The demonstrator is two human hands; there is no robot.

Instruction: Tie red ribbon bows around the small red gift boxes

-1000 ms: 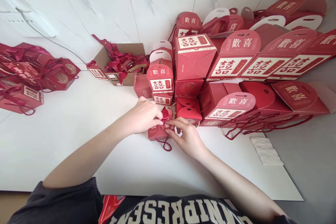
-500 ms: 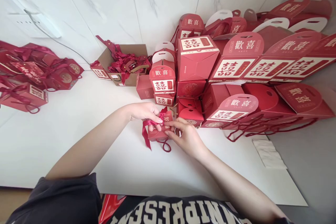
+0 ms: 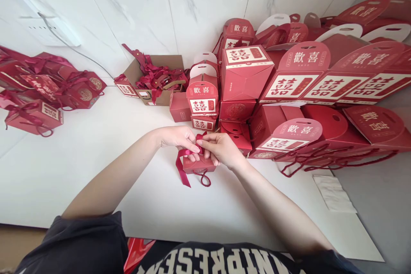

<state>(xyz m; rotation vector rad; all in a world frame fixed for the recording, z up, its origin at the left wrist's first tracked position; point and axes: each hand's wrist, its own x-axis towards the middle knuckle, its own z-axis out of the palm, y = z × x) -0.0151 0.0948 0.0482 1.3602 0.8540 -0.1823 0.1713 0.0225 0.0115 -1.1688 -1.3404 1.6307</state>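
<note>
A small red gift box (image 3: 196,167) with a dark red cord loop (image 3: 205,178) lies on the white table in front of me. Both of my hands are over its top. My left hand (image 3: 180,140) pinches a dark red satin ribbon (image 3: 182,171), and one tail of it hangs down past the box's left side. With thumb and fingertips together, my right hand (image 3: 221,149) grips the ribbon's upper part. The fingers cover most of the ribbon's middle, so whether it is knotted there I cannot tell.
An open cardboard box (image 3: 157,98) full of red ribbons stands behind. Stacked red gift boxes (image 3: 295,81) crowd the right side. Several ribboned boxes (image 3: 35,115) lie at the left. White tissues (image 3: 334,193) rest near the table's right edge.
My right hand has moved up and left from the box's right side to the ribbon, and its fingers now pinch there. My left hand has stayed nearly in place.
</note>
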